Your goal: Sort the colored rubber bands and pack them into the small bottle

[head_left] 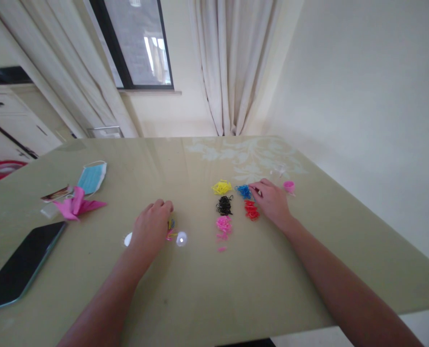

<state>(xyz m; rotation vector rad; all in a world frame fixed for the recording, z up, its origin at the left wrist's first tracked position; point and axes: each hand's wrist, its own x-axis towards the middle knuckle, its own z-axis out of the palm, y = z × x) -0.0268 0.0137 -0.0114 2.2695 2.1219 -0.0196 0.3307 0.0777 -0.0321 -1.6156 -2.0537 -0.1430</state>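
My right hand (271, 200) is closed in a pinch at the right edge of a pile of small blue bands (243, 191); anything between the fingertips is too small to make out. Just below lies a pile of red bands (251, 210). To the left, yellow bands (221, 187), black bands (224, 205) and pink bands (224, 223) form a column of piles. My left hand (152, 224) rests farther left, fingers curled down over a few mixed coloured bands (171, 224). Its fingertips are partly hidden. Beside it is a small round whitish, shiny piece (181, 239).
At the left are a dark-screened tablet or phone (22, 265), a pink folded-paper bird (77, 205) and a blue face mask (92, 178). A small pink cup-like piece (289, 186) stands right of my right hand. The table (200, 299) meets a wall on the right.
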